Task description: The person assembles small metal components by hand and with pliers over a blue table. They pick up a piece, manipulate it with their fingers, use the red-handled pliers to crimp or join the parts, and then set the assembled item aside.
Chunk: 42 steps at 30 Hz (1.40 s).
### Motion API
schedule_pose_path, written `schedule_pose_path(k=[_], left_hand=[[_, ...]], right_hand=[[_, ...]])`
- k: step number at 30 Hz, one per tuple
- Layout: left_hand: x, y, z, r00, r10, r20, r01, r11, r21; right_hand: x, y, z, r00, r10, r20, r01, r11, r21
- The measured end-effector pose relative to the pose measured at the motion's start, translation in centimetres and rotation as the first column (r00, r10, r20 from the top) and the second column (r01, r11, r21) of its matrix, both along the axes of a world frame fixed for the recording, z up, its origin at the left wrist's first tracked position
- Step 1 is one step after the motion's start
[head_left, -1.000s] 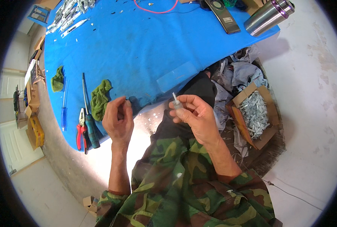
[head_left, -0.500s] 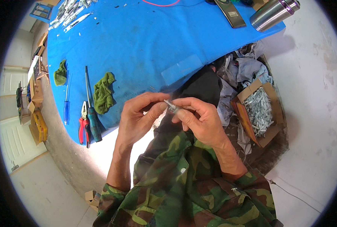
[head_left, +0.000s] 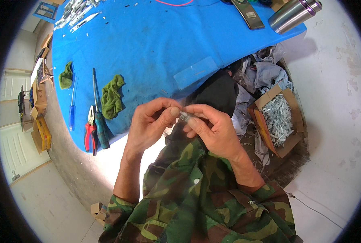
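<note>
In front of my lap, my two hands meet over a small silvery-grey part [head_left: 184, 116]; it is too small and too covered to name. My right hand [head_left: 215, 129] pinches it between thumb and forefinger, the other fingers curled beneath. My left hand [head_left: 150, 125] has thumb and forefinger pressed together at the part's far end, hiding its tip. Left of my hands on the blue-covered table [head_left: 148, 56] lie a crumpled green cloth [head_left: 112, 97], a dark-handled screwdriver [head_left: 102, 131] and red-handled pliers [head_left: 90, 133].
Farther left are a blue-handled screwdriver [head_left: 72, 115] and a smaller green cloth [head_left: 66, 77]. Whitish strips [head_left: 77, 14] are heaped at the far left. A phone [head_left: 249, 16] and steel tumbler [head_left: 291, 18] occupy the far right. Below, a cardboard box [head_left: 291, 139] holds many greyish strips.
My left thumb and forefinger have closed over the part's pointed end, which showed between my hands before. My right hand keeps its pinch. The view has shifted slightly.
</note>
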<state>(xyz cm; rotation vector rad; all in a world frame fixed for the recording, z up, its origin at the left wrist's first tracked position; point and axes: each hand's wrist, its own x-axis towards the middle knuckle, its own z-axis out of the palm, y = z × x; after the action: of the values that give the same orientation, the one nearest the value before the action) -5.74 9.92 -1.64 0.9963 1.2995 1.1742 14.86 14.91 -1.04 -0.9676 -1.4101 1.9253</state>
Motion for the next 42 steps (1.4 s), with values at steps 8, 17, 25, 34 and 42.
schedule_pose_path(k=[8, 17, 25, 34, 42], left_hand=[[-0.6, -0.1, 0.1, 0.996, -0.06, 0.062, 0.062, 0.998, -0.024], [-0.2, -0.5, -0.3, 0.991, -0.03, 0.13, 0.034, 0.999, -0.027], [0.5, -0.1, 0.2, 0.993, 0.034, 0.115, -0.027, 0.998, -0.062], [3.5, -0.6, 0.9, 0.851, 0.326, -0.412, -0.2, 0.926, 0.321], [5.0, -0.9, 0.2, 0.77, 0.364, -0.524, -0.143, 0.899, 0.414]], right_hand=[[0.3, 0.2, -0.2, 0.997, 0.02, 0.079, -0.029, 0.993, 0.117], [0.0, -0.2, -0.4, 0.996, -0.033, 0.08, 0.01, 0.964, 0.267], [-0.1, -0.2, -0.5, 0.994, -0.081, 0.072, 0.06, 0.964, 0.258], [-0.3, -0.1, -0.4, 0.967, -0.235, 0.103, 0.178, 0.903, 0.392], [-1.0, -0.9, -0.2, 0.951, -0.297, 0.089, 0.238, 0.882, 0.406]])
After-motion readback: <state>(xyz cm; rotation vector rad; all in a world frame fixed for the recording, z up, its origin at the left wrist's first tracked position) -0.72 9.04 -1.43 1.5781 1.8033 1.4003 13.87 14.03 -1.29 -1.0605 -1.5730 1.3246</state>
